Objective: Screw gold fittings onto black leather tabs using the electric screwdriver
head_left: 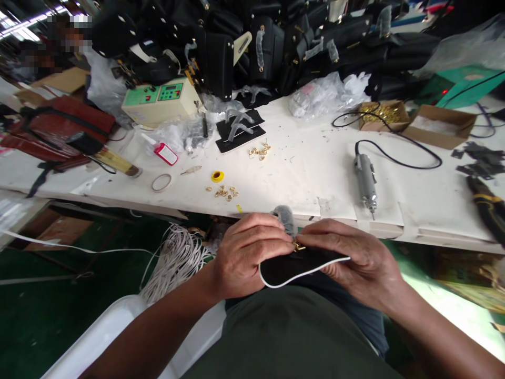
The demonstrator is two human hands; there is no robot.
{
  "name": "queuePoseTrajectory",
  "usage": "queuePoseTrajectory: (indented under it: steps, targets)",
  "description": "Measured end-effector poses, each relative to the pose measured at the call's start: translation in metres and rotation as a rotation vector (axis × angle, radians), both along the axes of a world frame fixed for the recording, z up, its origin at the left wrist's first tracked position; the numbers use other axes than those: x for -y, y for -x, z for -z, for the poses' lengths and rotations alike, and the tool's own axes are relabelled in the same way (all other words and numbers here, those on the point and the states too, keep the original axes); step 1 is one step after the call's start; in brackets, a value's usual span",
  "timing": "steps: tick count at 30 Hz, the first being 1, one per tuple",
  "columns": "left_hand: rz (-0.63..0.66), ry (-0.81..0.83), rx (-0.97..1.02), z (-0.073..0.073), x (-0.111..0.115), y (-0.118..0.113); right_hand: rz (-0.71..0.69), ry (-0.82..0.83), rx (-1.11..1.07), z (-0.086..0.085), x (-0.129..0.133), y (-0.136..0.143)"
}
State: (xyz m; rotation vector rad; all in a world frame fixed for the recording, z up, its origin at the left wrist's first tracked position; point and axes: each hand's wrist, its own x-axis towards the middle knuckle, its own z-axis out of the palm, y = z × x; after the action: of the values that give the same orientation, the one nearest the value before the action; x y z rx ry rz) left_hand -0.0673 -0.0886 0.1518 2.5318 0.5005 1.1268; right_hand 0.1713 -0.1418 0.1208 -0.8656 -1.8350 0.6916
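Between my hands, over my lap at the table's front edge, is a black leather panel (294,268) with a white edge. My left hand (252,252) is closed on its left side, fingers lying over the top. On the other side my right hand (355,258) grips the panel, thumb and finger pinching near a small gold metal fitting (299,246). A plastic-wrapped handle (286,218) rises from the panel just beyond the fitting. Fingertips partly cover the fitting. Small gold fittings lie in two loose groups, a nearer one (223,192) and a farther one (260,151).
A grey electric screwdriver (365,181) with a black cord lies at right. Similar black panels (240,131) are stacked mid-table. A red-labelled bottle (165,153), yellow tape roll (217,176) and hammer (106,155) lie left. Black bags (272,47) line the back; pliers (489,205) lie far right.
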Motion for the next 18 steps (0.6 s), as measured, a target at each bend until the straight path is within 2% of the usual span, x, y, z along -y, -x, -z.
queuePoseTrajectory:
  steps: [3,13,18]
  targets:
    - [-0.011,-0.006,0.026,0.001,0.001,0.001,-0.013,-0.004,-0.024,-0.002,0.000,0.004]
    - [-0.049,0.010,0.098,0.002,-0.004,-0.007,0.067,0.027,0.010,-0.009,0.000,0.006]
    - [-0.024,0.043,0.097,-0.002,0.000,-0.008,0.007,0.018,0.011,-0.013,-0.003,0.002]
